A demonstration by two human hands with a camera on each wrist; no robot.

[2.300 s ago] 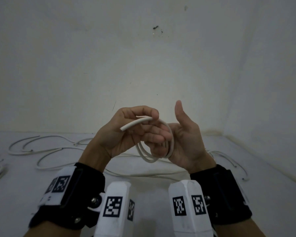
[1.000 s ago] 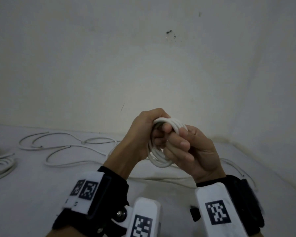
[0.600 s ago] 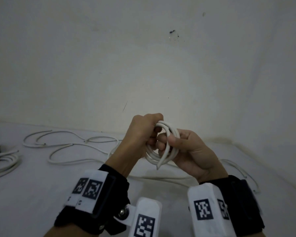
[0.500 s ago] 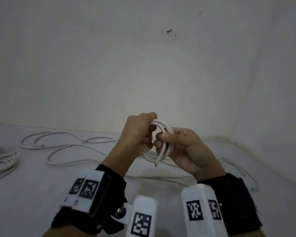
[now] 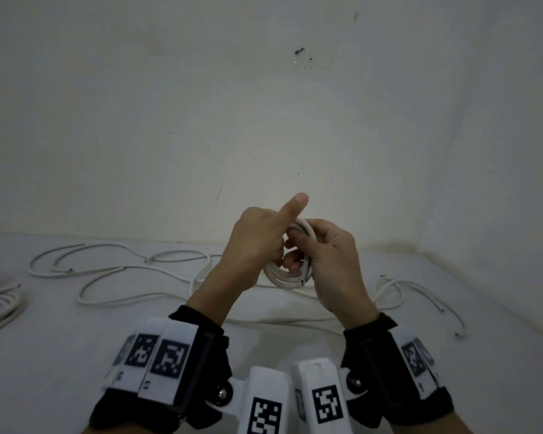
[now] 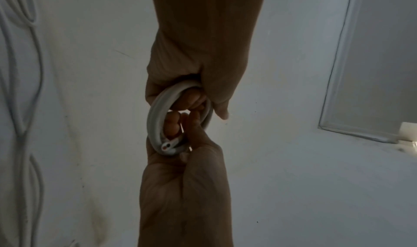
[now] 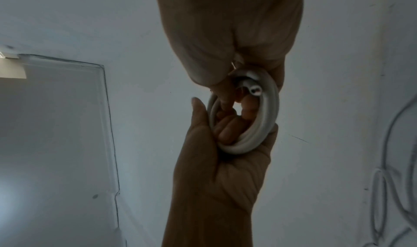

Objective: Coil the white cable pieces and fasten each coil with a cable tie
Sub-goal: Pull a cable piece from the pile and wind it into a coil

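Two hands shown holding small white coil (image 5: 290,270) in air above table (image 5: 76,339). Left hand (image 5: 254,245) curled round far side, forefinger raised; right hand (image 5: 333,258) curled round near side. Cut end (image 6: 166,146) exposed at rim: best tucked flat, turns kept pinched together until tie is fitted. No tie seen. Loose cables (image 5: 123,270) left on table.

Plain white wall (image 5: 201,104) fills the far side, dark chipped mark (image 5: 299,52) upper right, thin scratch (image 5: 219,193) lower down. Side wall (image 5: 499,151) meets it at right corner. White floor surface (image 5: 60,339) below, dim light.
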